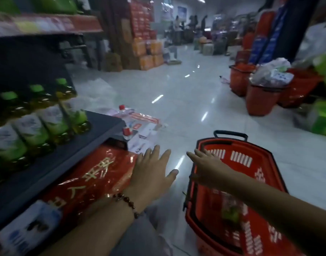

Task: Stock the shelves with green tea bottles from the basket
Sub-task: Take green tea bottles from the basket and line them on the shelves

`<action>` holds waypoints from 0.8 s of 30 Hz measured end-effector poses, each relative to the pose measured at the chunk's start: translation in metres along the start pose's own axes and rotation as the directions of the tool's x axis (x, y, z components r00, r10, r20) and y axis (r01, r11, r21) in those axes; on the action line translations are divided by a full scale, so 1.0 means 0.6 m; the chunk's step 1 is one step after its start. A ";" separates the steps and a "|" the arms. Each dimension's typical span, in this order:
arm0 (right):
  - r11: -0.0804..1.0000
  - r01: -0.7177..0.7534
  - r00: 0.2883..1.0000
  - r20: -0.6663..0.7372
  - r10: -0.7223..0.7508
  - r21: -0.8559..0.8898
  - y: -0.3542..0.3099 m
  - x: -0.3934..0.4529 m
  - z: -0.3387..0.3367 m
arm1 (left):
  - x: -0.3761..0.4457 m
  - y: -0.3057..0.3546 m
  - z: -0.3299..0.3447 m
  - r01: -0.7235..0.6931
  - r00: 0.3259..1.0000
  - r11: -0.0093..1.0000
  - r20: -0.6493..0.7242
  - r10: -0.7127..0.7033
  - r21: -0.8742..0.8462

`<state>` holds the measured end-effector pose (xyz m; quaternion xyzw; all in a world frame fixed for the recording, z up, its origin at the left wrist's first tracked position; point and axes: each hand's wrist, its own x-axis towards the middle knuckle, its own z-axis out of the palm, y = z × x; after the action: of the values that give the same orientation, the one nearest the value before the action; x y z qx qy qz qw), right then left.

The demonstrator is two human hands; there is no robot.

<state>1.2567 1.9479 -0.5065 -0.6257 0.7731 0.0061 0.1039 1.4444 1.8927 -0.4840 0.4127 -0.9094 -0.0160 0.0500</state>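
Note:
Green tea bottles [38, 117] with green caps and white-green labels stand in a row on the dark shelf [53, 163] at the left. A red shopping basket [251, 163] sits on the floor at the lower right, with something green and blurred [230, 213] lying in its bottom. My left hand [151, 170] is spread flat with fingers apart, hovering over the floor between the shelf and the basket, and holds nothing. My right hand [208, 167] reaches over the basket's left rim, fingers extended, holding nothing. A bead bracelet is on my left wrist.
Red foil-wrapped packages [88, 180] lie under the shelf edge. Plastic-wrapped goods [138, 124] lie on the floor ahead. More red baskets [258, 97] stand at the right, stacked cartons [145, 52] at the back left. People stand far down the aisle.

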 end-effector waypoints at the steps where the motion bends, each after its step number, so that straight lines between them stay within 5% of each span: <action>1: 0.998 -0.057 0.998 0.035 0.057 0.008 0.034 -0.002 0.020 | 0.017 0.027 0.023 -0.028 0.999 1.000 0.038 0.028 -0.009; 9: 0.938 -0.338 0.928 0.193 0.319 0.073 0.198 -0.001 0.204 | 0.070 0.167 0.183 -0.210 0.963 0.978 0.173 0.206 0.006; 16: 0.859 -0.491 0.840 0.341 0.422 0.147 0.225 0.027 0.342 | 0.068 0.160 0.282 -0.174 0.949 0.983 0.277 0.151 0.060; 24: 0.756 -0.644 0.711 0.457 0.534 0.119 0.236 0.056 0.432 | 0.069 0.151 0.318 -0.151 0.967 0.989 0.208 0.147 0.000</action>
<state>1.1528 1.9825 -0.7831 -0.3083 0.8887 0.0601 0.3341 1.3295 1.9187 -0.6644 0.3396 -0.9382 -0.0478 -0.0474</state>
